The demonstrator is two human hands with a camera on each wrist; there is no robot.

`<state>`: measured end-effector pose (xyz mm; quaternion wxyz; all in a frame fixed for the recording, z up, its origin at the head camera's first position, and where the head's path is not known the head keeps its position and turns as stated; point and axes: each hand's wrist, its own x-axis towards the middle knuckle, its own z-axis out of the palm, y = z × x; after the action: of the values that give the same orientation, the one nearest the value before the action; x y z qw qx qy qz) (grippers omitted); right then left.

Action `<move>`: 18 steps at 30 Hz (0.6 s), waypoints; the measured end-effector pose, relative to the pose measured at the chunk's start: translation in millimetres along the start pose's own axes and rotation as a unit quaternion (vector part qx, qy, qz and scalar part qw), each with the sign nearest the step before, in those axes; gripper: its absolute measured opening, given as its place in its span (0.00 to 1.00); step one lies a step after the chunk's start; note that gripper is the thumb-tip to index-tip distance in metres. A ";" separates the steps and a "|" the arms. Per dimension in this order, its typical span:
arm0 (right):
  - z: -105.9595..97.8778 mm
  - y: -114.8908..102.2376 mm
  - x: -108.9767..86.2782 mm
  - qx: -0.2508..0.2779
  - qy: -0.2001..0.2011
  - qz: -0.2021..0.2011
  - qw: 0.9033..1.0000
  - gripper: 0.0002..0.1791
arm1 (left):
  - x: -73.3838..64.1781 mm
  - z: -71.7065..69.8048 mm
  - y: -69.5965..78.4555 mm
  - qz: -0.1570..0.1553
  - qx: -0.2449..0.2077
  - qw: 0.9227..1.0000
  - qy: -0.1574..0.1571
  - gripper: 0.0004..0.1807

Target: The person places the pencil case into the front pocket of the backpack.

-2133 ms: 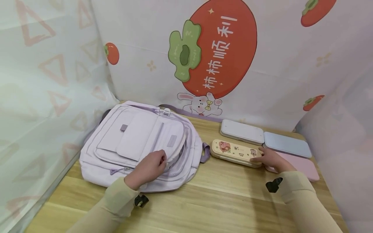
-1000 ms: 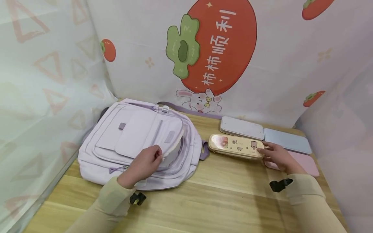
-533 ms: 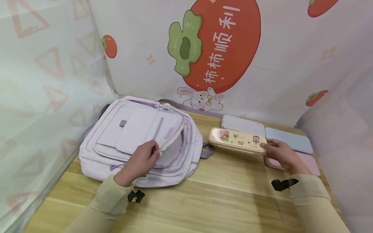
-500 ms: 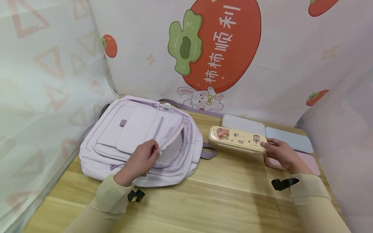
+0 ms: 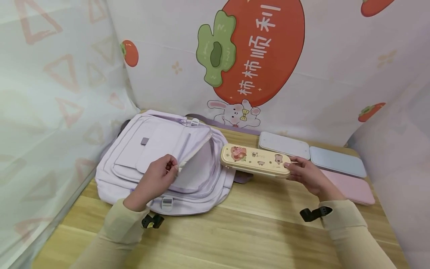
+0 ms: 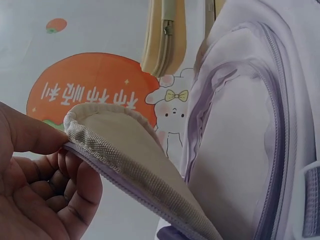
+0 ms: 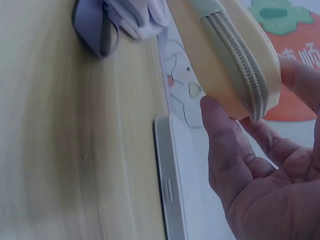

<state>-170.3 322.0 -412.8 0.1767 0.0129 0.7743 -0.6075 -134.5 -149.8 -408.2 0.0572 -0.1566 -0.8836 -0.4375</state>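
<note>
A lilac backpack (image 5: 158, 149) lies on the wooden table at the left, its front pocket unzipped. My left hand (image 5: 156, 177) pinches the edge of the pocket flap (image 6: 125, 150) between thumb and fingers and holds it raised, so the pale inside of the pocket (image 6: 235, 150) shows. My right hand (image 5: 309, 177) grips the right end of a yellow zippered pencil case (image 5: 255, 160) with bear and fruit pictures. The case hangs above the table, its left end over the backpack's right edge. In the right wrist view, thumb and fingers hold the case (image 7: 235, 65) by its zipped end.
A white case (image 5: 283, 145), a light blue case (image 5: 337, 161) and a pink case (image 5: 351, 186) lie at the back right of the table. A purple strap (image 5: 243, 177) sticks out beside the backpack. Printed cloth walls (image 5: 168, 89) enclose the table's back and sides.
My right hand has lifted the yellow pencil case off the table and moved it left to the backpack. My left hand has pulled the pocket flap further back, widening the mouth.
</note>
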 end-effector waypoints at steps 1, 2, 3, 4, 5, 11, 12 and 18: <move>3.8 -0.2 0.7 -0.001 -0.005 -0.004 1.000 0.34 | 0.2 -2.0 -0.4 0.000 -0.003 1.000 0.004 0.05; 7.9 -0.5 1.4 -0.002 -0.009 -0.008 1.000 0.33 | 0.2 -4.0 -0.6 -0.001 -0.006 1.000 0.008 0.05; 11.9 -0.6 2.4 -0.001 -0.012 -0.011 1.000 0.31 | 0.4 -6.1 -0.5 -0.002 -0.008 1.000 0.013 0.05; 16.2 -0.9 3.6 -0.001 -0.016 -0.013 1.000 0.30 | 0.5 -8.3 -0.6 -0.004 -0.010 1.000 0.017 0.05; 20.5 -1.3 4.7 0.002 -0.020 -0.013 1.000 0.30 | 0.6 -10.3 -0.5 -0.006 -0.012 1.000 0.019 0.05; 45.2 -3.1 11.4 0.023 -0.037 -0.002 0.999 0.29 | 1.9 -18.8 1.3 -0.015 -0.015 0.999 0.032 0.03; 49.1 -3.5 12.7 0.026 -0.039 -0.003 0.999 0.29 | 1.9 -20.0 1.9 -0.016 -0.015 0.999 0.034 0.03; 72.3 -4.1 23.7 0.044 -0.035 -0.003 0.998 0.29 | 2.0 -25.2 5.1 -0.035 -0.017 0.998 0.041 0.02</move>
<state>-174.8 248.0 -430.2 0.2015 -0.0028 0.7404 -0.6413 -135.6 -166.4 -388.5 0.0751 -0.1090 -0.8779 -0.4602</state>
